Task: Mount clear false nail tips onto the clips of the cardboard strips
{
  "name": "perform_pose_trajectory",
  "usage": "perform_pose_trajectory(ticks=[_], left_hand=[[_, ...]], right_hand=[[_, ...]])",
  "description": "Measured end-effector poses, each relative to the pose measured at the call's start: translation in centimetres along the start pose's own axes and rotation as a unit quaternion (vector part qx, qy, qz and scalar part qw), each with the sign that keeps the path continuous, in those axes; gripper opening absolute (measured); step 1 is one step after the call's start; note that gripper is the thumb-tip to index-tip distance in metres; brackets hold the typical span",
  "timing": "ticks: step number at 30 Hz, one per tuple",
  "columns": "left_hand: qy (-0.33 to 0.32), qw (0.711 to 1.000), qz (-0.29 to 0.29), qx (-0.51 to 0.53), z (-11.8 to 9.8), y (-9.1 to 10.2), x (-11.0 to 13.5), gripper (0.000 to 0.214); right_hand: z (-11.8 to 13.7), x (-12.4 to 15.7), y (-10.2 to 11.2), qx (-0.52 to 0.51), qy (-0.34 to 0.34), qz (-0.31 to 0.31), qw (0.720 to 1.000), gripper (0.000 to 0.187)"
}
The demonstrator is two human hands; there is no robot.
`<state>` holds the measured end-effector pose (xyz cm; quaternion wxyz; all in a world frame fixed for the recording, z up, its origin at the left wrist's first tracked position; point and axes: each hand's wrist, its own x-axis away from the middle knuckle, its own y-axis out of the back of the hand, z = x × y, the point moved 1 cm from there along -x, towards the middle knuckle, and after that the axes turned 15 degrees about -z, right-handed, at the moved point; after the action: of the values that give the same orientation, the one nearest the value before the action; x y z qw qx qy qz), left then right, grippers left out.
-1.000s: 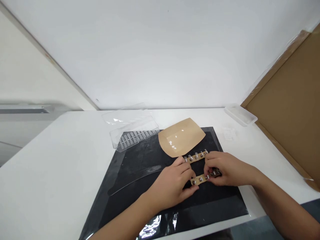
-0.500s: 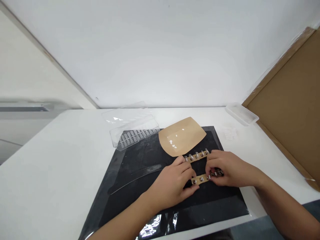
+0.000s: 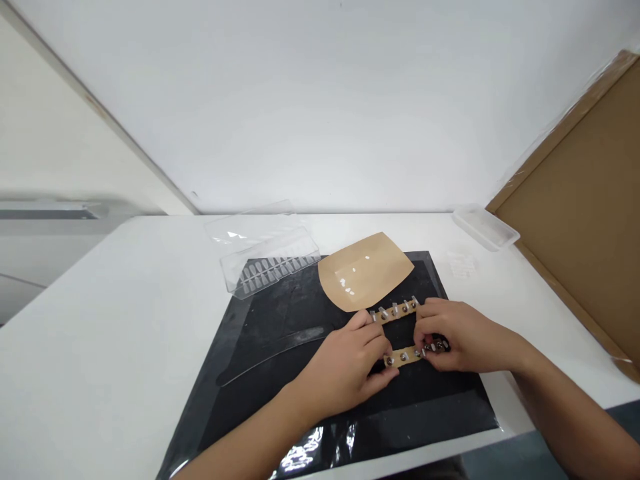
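Note:
Two narrow tan strips with round studs lie on a black mat [image 3: 280, 347]. The far strip [image 3: 395, 311] carries several small clear nail tips. The near strip [image 3: 406, 356] sits between my hands. My left hand [image 3: 345, 370] pinches its left end with fingers curled. My right hand [image 3: 457, 339] is curled over its right end, fingertips pressing on a small clear piece there. A tan curved card [image 3: 364, 270] with a few clear tips on it lies just behind the strips.
A clear plastic box [image 3: 270, 264] holding rows of nail tips sits at the mat's back left, its lid behind it. A small clear tray [image 3: 485, 228] stands at the back right beside a large cardboard sheet [image 3: 585, 207]. A clear curved strip [image 3: 280, 348] lies on the mat.
My right hand's fingers have shifted slightly right along the near strip. The left hand has stayed in place.

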<state>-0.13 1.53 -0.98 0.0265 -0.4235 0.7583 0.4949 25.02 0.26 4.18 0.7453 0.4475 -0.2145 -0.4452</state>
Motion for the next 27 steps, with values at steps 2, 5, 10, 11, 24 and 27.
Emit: perform_pose_trajectory(ticks=[2, 5, 10, 11, 24, 27], left_hand=[[-0.001, 1.0, 0.0, 0.001, 0.02, -0.02, -0.03, 0.015], [0.001, 1.0, 0.003, 0.0, 0.05, -0.09, -0.02, 0.015], [0.0, 1.0, 0.003, -0.003, 0.12, -0.16, 0.09, 0.015], [0.0, 1.0, 0.003, -0.004, 0.14, -0.15, 0.1, 0.016], [-0.007, 1.0, 0.002, -0.001, 0.05, 0.0, -0.04, 0.016], [-0.01, 1.0, 0.001, -0.006, 0.08, 0.03, -0.05, 0.016]], right_hand=[[-0.03, 0.0, -0.03, -0.003, -0.002, 0.001, 1.0, 0.019], [-0.05, 0.02, -0.09, -0.008, -0.007, 0.001, 1.0, 0.019], [-0.01, 0.0, -0.1, -0.016, -0.015, 0.001, 1.0, 0.019], [-0.01, -0.01, -0.1, -0.018, -0.015, 0.001, 1.0, 0.019], [-0.13, 0.09, 0.05, -0.035, -0.012, 0.007, 0.999, 0.018], [-0.35, 0.29, 0.52, -0.036, -0.022, 0.01, 0.999, 0.015]])
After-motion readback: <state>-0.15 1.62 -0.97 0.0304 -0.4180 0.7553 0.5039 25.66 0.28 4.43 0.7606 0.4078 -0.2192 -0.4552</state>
